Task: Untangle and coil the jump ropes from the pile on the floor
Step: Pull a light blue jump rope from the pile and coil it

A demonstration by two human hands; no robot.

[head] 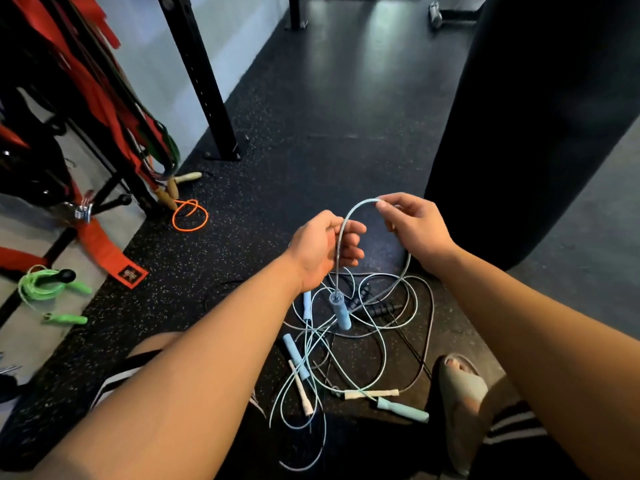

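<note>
You have open floor (329,126) ahead in the upper centre of the frame. On the right the black punching bag (540,116) walls that side off, close beside your right hand (415,226). The rack post (201,81) and red bands (90,84) block the upper left. A pale blue rope (354,210) bars the gap across to your left hand (323,251). Below, the tangled pile (349,341) fills the lower centre, with your sandalled foot (460,393) hemming its right.

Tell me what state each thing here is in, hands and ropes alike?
Light blue rope: lifted, arched in the air.
Left hand: grips it.
Right hand: pinches it.
Blue handle: hangs from that rope.
Pile: tangled.
Green rope: bundled, off to the side.
Orange rope: lying in a loose loop.
</note>
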